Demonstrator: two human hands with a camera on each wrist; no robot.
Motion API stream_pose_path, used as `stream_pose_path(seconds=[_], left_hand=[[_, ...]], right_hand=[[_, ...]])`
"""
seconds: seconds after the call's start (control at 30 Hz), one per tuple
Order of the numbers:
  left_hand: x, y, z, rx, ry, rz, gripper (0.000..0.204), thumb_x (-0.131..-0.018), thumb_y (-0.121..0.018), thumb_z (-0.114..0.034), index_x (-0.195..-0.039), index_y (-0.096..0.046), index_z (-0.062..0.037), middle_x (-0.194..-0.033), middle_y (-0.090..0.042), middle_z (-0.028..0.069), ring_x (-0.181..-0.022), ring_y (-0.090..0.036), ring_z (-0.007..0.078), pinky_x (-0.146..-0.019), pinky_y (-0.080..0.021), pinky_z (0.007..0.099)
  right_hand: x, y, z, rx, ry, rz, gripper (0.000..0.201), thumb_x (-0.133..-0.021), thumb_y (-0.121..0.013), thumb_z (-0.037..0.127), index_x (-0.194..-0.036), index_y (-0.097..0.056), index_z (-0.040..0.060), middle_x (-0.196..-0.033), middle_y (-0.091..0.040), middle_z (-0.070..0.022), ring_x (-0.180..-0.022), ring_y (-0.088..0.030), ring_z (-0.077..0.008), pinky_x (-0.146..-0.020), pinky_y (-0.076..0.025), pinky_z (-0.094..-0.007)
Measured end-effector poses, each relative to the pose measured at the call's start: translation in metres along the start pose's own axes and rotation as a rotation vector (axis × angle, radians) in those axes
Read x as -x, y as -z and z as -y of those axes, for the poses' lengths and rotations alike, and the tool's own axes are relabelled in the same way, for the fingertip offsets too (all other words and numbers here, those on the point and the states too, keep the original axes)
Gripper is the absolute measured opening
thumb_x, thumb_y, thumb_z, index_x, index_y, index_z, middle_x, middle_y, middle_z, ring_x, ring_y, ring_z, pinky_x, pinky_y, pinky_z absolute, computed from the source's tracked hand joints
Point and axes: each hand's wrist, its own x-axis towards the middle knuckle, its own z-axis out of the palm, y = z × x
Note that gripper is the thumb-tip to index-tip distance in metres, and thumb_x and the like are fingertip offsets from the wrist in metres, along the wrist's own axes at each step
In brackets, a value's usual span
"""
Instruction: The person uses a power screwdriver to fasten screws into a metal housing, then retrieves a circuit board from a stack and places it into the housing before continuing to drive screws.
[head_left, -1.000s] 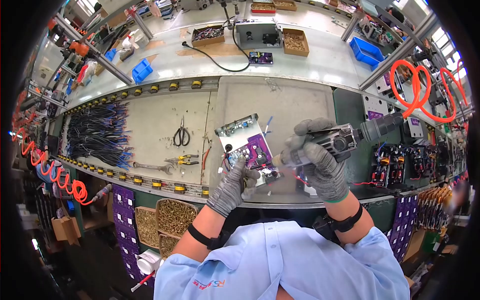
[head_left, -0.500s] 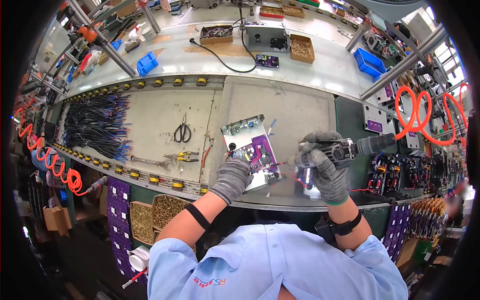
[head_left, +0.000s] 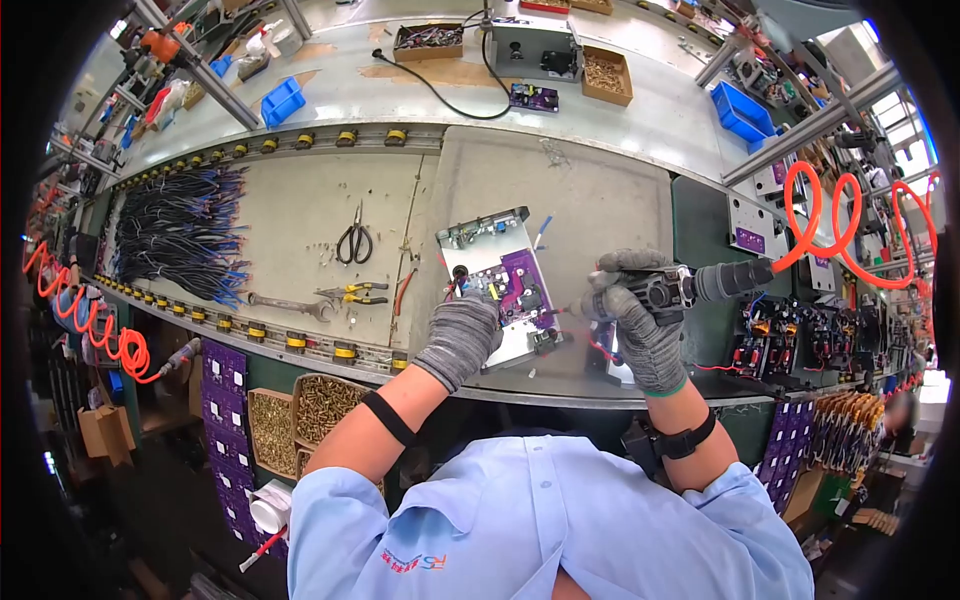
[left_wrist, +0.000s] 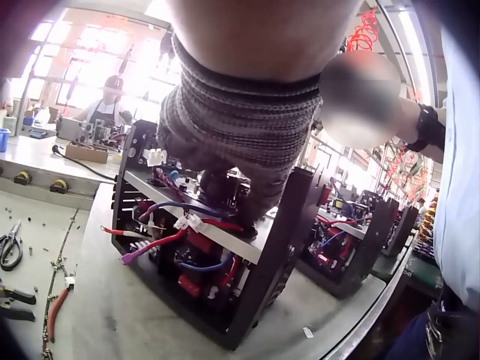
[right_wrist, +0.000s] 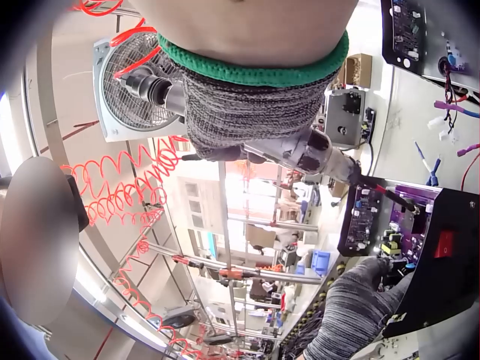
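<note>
In the head view, an open electronic unit [head_left: 508,352] with a purple circuit board [head_left: 519,284] lies tilted on the bench. My gloved left hand [head_left: 462,338] grips its left side; the left wrist view has this hand [left_wrist: 236,142] with its fingers down among the parts, tips mostly hidden. My gloved right hand [head_left: 645,330] holds a grey power screwdriver [head_left: 728,281] sideways, its bit pointing left at the board's right part. From the right wrist, the driver [right_wrist: 307,152] is seen with its dark bit reaching over the board [right_wrist: 409,196].
Black-handled pliers [head_left: 354,243], yellow-handled pliers [head_left: 360,292] and a wrench [head_left: 288,304] lie left of the unit, beside a cable pile [head_left: 175,235]. More units [head_left: 765,335] stand at right. An orange coiled hose [head_left: 815,220] runs to the driver.
My left hand has shifted from the unit's front edge to its left side, with its fingers lower. The right hand keeps the driver near the board; the head view has moved slightly.
</note>
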Motion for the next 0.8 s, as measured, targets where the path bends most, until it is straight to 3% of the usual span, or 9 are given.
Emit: stream_pose_path(seconds=[0.13,0.3,0.43,0.63,0.7,0.8], left_hand=[[0.000,0.001,0.000,0.003,0.020,0.064,0.046,-0.081,-0.073,-0.042,-0.107,-0.067,-0.0040,-0.101,-0.066,0.0174,-0.094,-0.068,0.0309,-0.079,-0.056,0.0443],[-0.001,-0.006,0.005,0.051,0.013,-0.003,0.043,-0.081,-0.074,-0.041,-0.104,-0.068,-0.0047,-0.098,-0.067,0.0160,-0.094,-0.068,0.0303,-0.080,-0.056,0.0440],[-0.002,-0.001,0.004,0.014,0.020,0.036,0.043,-0.080,-0.075,-0.041,-0.103,-0.068,-0.0056,-0.098,-0.067,0.0154,-0.094,-0.068,0.0299,-0.080,-0.056,0.0440],[0.001,0.000,0.005,0.040,0.030,-0.021,0.043,-0.079,-0.075,-0.041,-0.103,-0.068,-0.0061,-0.098,-0.067,0.0147,-0.093,-0.068,0.0293,-0.078,-0.056,0.0437],[-0.002,0.003,0.005,0.031,0.032,0.036,0.044,-0.079,-0.076,-0.042,-0.103,-0.068,-0.0059,-0.098,-0.066,0.0152,-0.093,-0.069,0.0293,-0.077,-0.056,0.0438],[-0.002,0.003,0.005,-0.001,0.016,0.000,0.044,-0.078,-0.076,-0.042,-0.103,-0.068,-0.0061,-0.098,-0.066,0.0157,-0.090,-0.069,0.0296,-0.074,-0.056,0.0441]], right_hand=[[-0.001,0.000,-0.005,-0.001,-0.020,0.011,0.036,-0.089,-0.073,0.002,-0.122,-0.059,-0.0013,-0.111,-0.069,-0.0140,-0.096,-0.071,-0.0190,-0.078,-0.063,-0.0353],[-0.007,-0.001,-0.011,-0.033,0.022,0.058,0.036,-0.088,-0.074,0.003,-0.121,-0.059,-0.0013,-0.108,-0.070,-0.0129,-0.094,-0.071,-0.0182,-0.079,-0.063,-0.0348],[-0.008,-0.006,-0.009,-0.031,0.011,0.060,0.036,-0.088,-0.075,0.003,-0.120,-0.060,-0.0014,-0.106,-0.071,-0.0123,-0.093,-0.071,-0.0181,-0.080,-0.063,-0.0349],[-0.005,-0.012,-0.013,-0.013,-0.033,0.040,0.037,-0.089,-0.074,0.003,-0.122,-0.058,0.0001,-0.112,-0.068,-0.0129,-0.098,-0.070,-0.0182,-0.081,-0.062,-0.0349],[-0.006,-0.018,-0.016,-0.031,0.011,0.007,0.035,-0.088,-0.074,0.001,-0.120,-0.058,0.0007,-0.105,-0.071,-0.0133,-0.086,-0.070,-0.0213,-0.078,-0.062,-0.0383],[-0.008,-0.015,-0.020,0.050,0.022,0.060,0.035,-0.088,-0.073,0.000,-0.120,-0.057,0.0013,-0.106,-0.070,-0.0133,-0.087,-0.070,-0.0202,-0.079,-0.062,-0.0389]])
